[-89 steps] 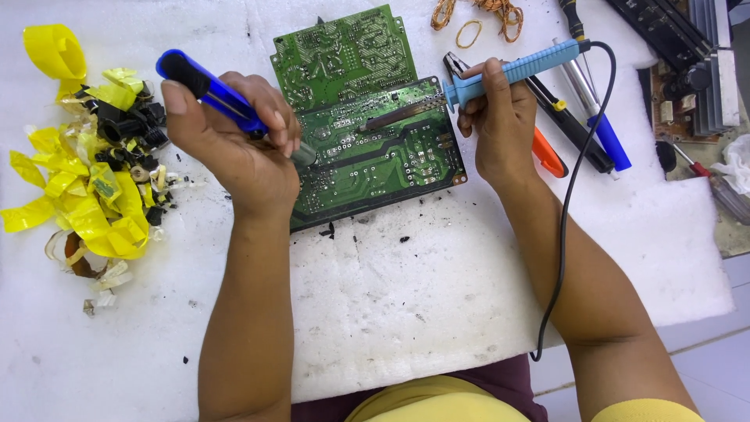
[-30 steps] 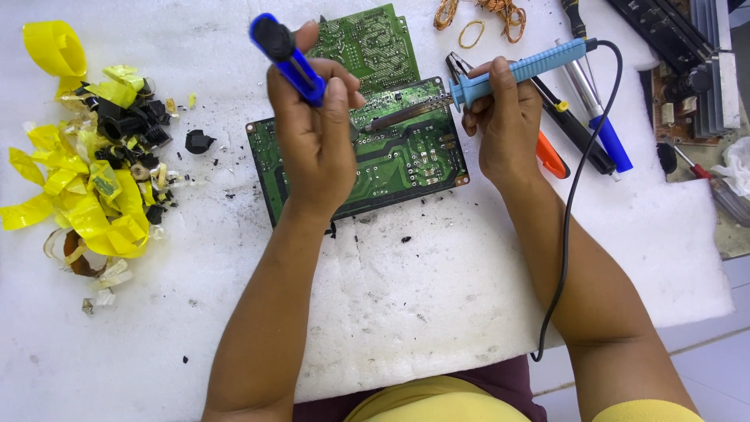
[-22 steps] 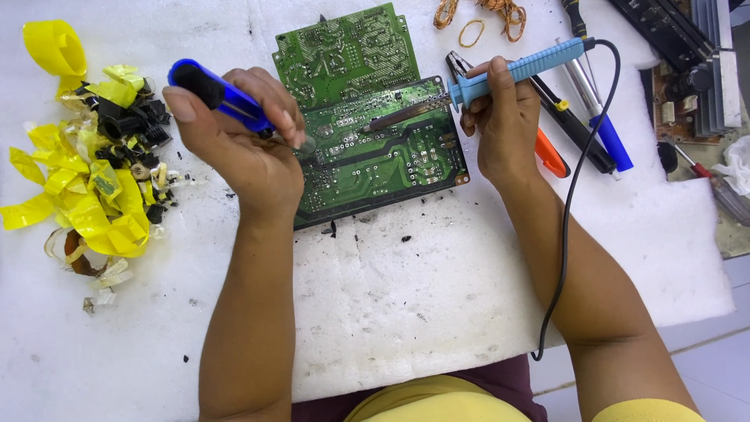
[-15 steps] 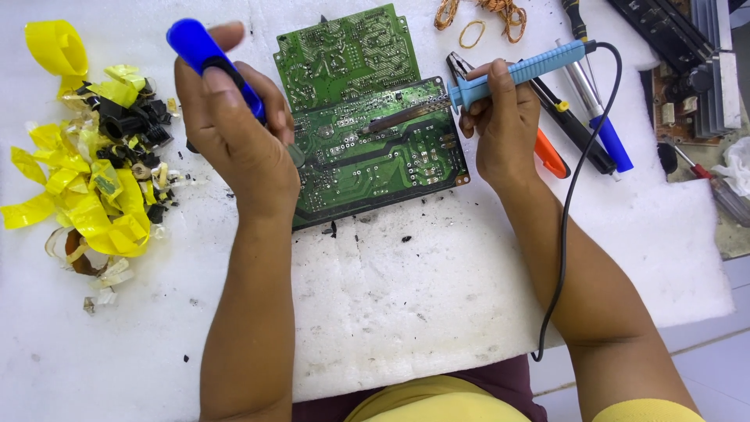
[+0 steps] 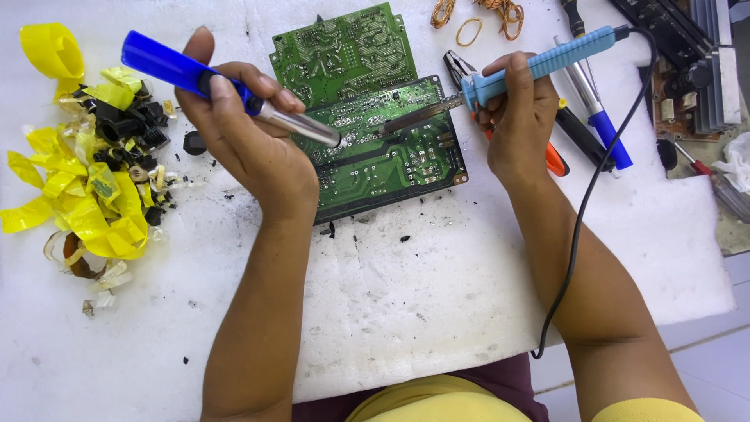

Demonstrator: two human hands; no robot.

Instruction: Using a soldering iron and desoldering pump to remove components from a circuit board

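Observation:
My left hand (image 5: 250, 148) grips a blue desoldering pump (image 5: 180, 70) whose silver tip rests on the near green circuit board (image 5: 391, 160). My right hand (image 5: 519, 117) holds a light-blue soldering iron (image 5: 547, 61), its metal tip laid on the same board close to the pump's tip. A black cord (image 5: 594, 180) runs from the iron down past my right forearm. A second green circuit board (image 5: 344, 47) lies just behind the first.
A heap of yellow tape scraps and black components (image 5: 86, 172) lies at the left. Pliers, pens and screwdrivers (image 5: 586, 125) sit right of my right hand. Rubber bands (image 5: 484, 16) lie at the top; another board with heatsinks (image 5: 695, 70) is at the far right. The white foam mat (image 5: 391, 312) is speckled black.
My left hand has swung the pump from pointing up, away from the board, down so its tip sits on the board beside the iron's tip. My right hand has hardly moved.

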